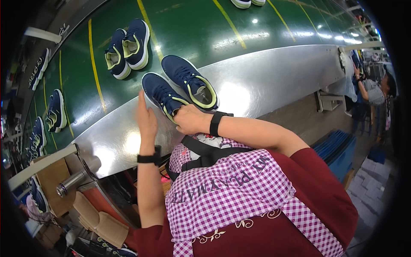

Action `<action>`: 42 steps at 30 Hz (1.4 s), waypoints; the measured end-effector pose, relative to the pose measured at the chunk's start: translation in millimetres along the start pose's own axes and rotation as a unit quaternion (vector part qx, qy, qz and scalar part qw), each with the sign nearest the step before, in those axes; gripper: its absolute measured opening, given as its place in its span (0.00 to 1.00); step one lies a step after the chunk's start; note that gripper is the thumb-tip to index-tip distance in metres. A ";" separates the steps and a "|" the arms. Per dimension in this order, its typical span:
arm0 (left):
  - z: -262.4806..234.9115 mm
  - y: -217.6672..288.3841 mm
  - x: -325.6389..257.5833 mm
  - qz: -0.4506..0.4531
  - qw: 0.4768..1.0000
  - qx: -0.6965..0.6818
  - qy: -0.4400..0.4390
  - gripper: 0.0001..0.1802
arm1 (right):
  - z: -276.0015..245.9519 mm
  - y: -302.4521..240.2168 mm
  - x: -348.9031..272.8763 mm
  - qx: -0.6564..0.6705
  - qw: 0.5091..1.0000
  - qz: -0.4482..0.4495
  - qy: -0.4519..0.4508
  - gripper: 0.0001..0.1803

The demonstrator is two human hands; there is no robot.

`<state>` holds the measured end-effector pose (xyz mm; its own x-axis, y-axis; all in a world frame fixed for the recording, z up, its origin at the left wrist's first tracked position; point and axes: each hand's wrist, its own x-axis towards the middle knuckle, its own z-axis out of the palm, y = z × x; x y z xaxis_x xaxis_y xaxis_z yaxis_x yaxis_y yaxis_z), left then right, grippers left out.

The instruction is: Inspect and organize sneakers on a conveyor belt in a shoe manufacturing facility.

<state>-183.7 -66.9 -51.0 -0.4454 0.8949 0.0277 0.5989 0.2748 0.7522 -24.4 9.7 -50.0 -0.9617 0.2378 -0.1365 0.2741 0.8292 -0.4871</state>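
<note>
The right hand point(191, 120) is clenched on the heel of the near navy sneaker point(162, 93), which has a yellow-green collar and lies at the near edge of the green conveyor belt point(192, 25), where the belt meets its steel rim point(274, 73). The left hand point(146, 118) is released, fingers straight, its palm flat against the same sneaker's side. A matching second sneaker point(190, 81) lies just beside it, farther onto the belt. Another pair of navy sneakers point(127, 48) stands further along the belt, well apart, and more sneakers point(55, 110) line the belt's far side.
</note>
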 end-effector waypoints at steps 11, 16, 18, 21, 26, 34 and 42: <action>-7.6 43.3 -92.2 0.024 0.997 0.019 0.076 0.18 | -69.5 85.1 -125.0 0.042 0.988 -0.048 0.138 0.10; 16.2 77.7 -58.6 0.168 0.985 0.037 -0.022 0.25 | -39.3 142.9 -179.1 0.196 0.886 0.325 0.264 0.11; 26.6 91.1 -43.8 0.076 0.985 0.064 -0.137 0.34 | -28.4 159.9 -186.6 0.121 0.899 0.315 0.280 0.12; 43.4 88.2 -22.7 -0.033 0.957 0.148 -0.247 0.43 | -24.2 188.7 -190.3 0.037 0.903 0.310 0.295 0.17; 78.7 68.8 -28.9 -0.005 0.982 0.154 -0.108 0.29 | -18.1 236.7 -185.5 -0.111 0.821 0.415 0.376 0.25; 60.4 130.0 31.5 0.041 0.978 0.091 -0.186 0.24 | -16.0 217.5 -178.6 -0.087 0.792 0.491 0.352 0.28; 100.0 136.2 255.9 0.191 0.952 0.194 -0.140 0.32 | -15.3 208.3 -172.4 -0.068 0.795 0.513 0.316 0.29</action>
<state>-149.6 234.6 -7.4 0.0172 0.9993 0.0330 0.9062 -0.0295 0.4218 198.5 149.2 -114.7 -0.0507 0.9955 0.0799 0.9528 0.0722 -0.2949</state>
